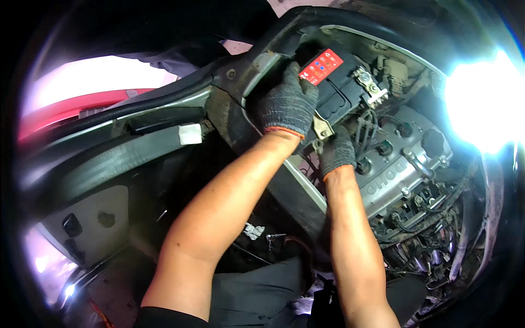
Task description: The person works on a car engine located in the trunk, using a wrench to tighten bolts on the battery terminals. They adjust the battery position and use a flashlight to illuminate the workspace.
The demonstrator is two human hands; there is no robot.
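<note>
A black car battery (pixel 340 87) with a red label (pixel 324 64) sits tilted in the engine opening. My left hand (pixel 289 106), in a grey knit glove with an orange cuff, is closed on its left end, thumb by the label. Just under the battery's near edge is my right hand (pixel 338 153), gloved alike, beside a metal bracket (pixel 322 127) with a bolt. Its fingers are largely hidden, so their grip does not show. A metal terminal clamp (pixel 365 81) is on the battery's right end.
The silver engine cover (pixel 402 158) lies right of my right hand, with hoses and wiring (pixel 424 229) below it. A very bright lamp (pixel 484 101) glares at the right. The dark frame (pixel 290 191) rims the opening. A white piece (pixel 190 134) rests on the trim at left.
</note>
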